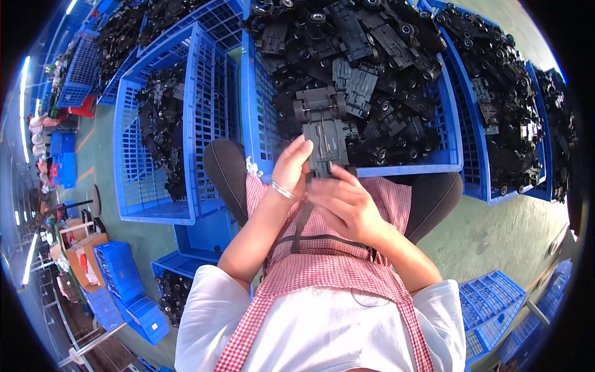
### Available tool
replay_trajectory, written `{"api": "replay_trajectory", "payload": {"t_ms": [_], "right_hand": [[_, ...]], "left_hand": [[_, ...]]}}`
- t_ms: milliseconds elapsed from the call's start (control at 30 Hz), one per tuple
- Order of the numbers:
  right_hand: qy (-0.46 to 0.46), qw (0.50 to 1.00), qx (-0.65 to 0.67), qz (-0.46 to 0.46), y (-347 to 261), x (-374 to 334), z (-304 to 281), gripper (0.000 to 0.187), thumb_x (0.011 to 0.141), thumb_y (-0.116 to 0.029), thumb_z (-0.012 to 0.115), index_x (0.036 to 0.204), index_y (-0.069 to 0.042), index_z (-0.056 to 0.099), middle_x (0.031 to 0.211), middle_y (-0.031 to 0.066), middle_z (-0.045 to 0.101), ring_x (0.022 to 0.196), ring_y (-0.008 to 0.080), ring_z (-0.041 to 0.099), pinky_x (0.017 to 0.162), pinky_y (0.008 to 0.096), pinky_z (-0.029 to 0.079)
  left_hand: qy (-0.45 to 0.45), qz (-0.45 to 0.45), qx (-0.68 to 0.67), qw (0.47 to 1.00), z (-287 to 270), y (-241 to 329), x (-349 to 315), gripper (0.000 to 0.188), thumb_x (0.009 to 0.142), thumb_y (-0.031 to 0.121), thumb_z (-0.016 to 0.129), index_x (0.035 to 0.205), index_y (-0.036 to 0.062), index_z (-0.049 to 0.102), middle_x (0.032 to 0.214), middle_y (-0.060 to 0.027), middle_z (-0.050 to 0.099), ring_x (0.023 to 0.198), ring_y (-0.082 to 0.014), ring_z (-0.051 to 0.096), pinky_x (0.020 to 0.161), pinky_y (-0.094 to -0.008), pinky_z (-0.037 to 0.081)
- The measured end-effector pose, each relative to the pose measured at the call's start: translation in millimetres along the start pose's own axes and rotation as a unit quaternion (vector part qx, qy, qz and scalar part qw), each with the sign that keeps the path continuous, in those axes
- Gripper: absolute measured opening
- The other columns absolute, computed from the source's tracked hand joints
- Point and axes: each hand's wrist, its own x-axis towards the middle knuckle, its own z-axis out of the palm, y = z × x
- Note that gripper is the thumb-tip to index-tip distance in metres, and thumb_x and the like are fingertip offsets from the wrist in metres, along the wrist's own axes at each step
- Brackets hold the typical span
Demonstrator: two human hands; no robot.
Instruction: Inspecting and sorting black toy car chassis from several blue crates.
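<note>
A dark grey toy car chassis (324,133) is held up over my lap, its long flat underside facing me and wheels at its ends. My left hand (291,166) grips it along its left side near the lower end, thumb pointing up. My right hand (346,203) is closed at the chassis's near end, fingers bent against it and slightly blurred; its fingertips are partly hidden. Just beyond both hands stands a big blue crate (409,168), heaped with black chassis of the same kind (387,40).
To the left a blue basket (158,214) holds more black parts. Filled blue crates (489,199) line the right side. A small blue bin (204,239) sits by my left leg, and stacked blue trays (489,304) lie at the lower right on the green floor.
</note>
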Motion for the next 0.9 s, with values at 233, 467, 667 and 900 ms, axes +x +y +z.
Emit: {"api": "replay_trajectory", "payload": {"t_ms": [233,467,667,900], "right_hand": [[0.208,0.974,-0.057,0.072,12.3,-4.3,-16.6,0.017,0.074,0.005,0.054,0.087,0.002,0.063,0.074,0.0081,0.065,0.066,0.0237,0.063,0.065,0.0332,0.052],[0.153,0.924,0.172,0.305,29.1,-28.7,-28.5,0.022,0.085,0.001,0.049,0.105,0.002,0.060,0.076,0.0077,0.066,0.067,0.0147,0.063,0.065,0.0258,0.051],[0.217,0.963,-0.083,0.136,38.9,20.0,-28.6,0.029,0.083,-0.001,0.053,0.112,0.001,0.058,0.099,0.0122,0.064,0.092,0.0260,0.062,0.082,0.0310,0.048],[0.204,0.951,0.077,0.218,41.8,-10.8,-25.2,0.020,0.085,0.000,0.051,0.102,0.002,0.061,0.078,0.0103,0.064,0.068,0.0191,0.063,0.066,0.0273,0.050]], "left_hand": [[0.014,0.025,0.039,0.999,5.5,23.7,-2.9,0.035,0.095,0.018,0.047,0.125,0.0010,0.046,0.112,-0.0112,0.061,0.097,-0.0213,0.063,0.084,-0.0344,0.053],[-0.002,0.015,0.047,0.999,8.9,22.4,-11.1,0.035,0.094,0.013,0.047,0.126,0.0001,0.045,0.114,-0.0110,0.060,0.099,-0.0201,0.062,0.086,-0.0333,0.051],[-0.034,-0.049,0.065,0.996,15.5,14.3,-24.2,0.038,0.094,0.013,0.046,0.130,0.0006,0.042,0.119,-0.0111,0.057,0.103,-0.0193,0.060,0.087,-0.0323,0.050],[-0.058,-0.046,0.089,0.993,13.3,19.8,-20.7,0.039,0.093,0.015,0.047,0.129,0.0002,0.043,0.119,-0.0096,0.057,0.105,-0.0199,0.059,0.090,-0.0319,0.048]]}}
